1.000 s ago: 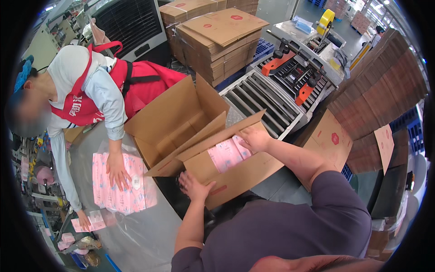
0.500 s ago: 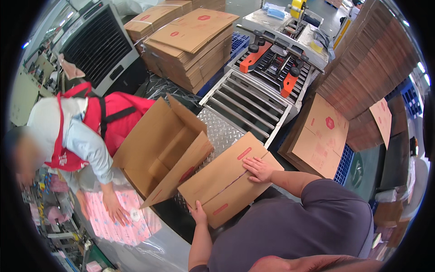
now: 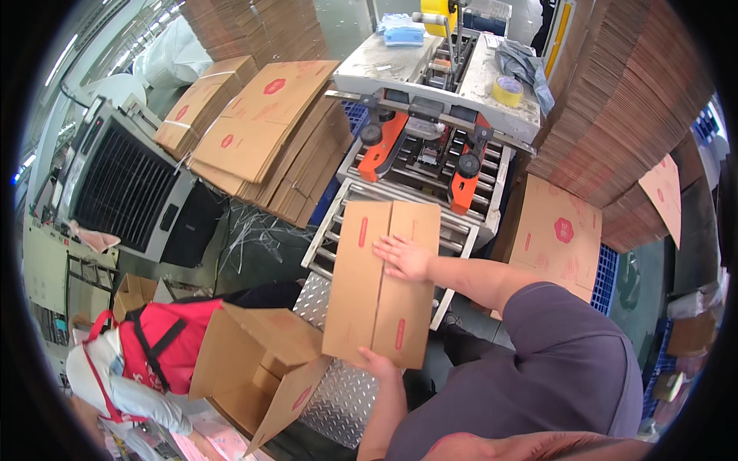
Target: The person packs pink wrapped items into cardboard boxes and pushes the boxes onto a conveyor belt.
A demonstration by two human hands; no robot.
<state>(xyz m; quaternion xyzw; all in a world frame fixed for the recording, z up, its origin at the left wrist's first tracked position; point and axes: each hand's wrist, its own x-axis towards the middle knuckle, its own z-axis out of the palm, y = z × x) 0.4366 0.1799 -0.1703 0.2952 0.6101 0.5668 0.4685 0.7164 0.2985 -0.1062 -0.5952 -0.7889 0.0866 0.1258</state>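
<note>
A closed cardboard box (image 3: 354, 284), its top flaps meeting along a middle seam, lies in front of me with its far end over the roller conveyor (image 3: 323, 244). My right hand (image 3: 405, 258) rests flat on top, fingers spread across the seam. At the near edge, my left hand (image 3: 378, 363) grips the box with the thumb on top; its other fingers are mostly hidden. Left of it stands a cardboard box with raised flaps (image 3: 265, 369), open at the top, on a diamond-plate metal surface (image 3: 342, 407).
Beyond the rollers is a box-sealing machine (image 3: 430, 131) with orange side guides and a tape roll (image 3: 507, 91). Flat carton stacks stand left (image 3: 269, 146) and right (image 3: 557, 238). A co-worker in a red apron (image 3: 173, 338) bends over pink packages (image 3: 215, 430) at lower left.
The closed box has moved forward onto the rollers and turned to point at the machine, both hands staying on it. My view has swung, and the co-worker appears lower left.
</note>
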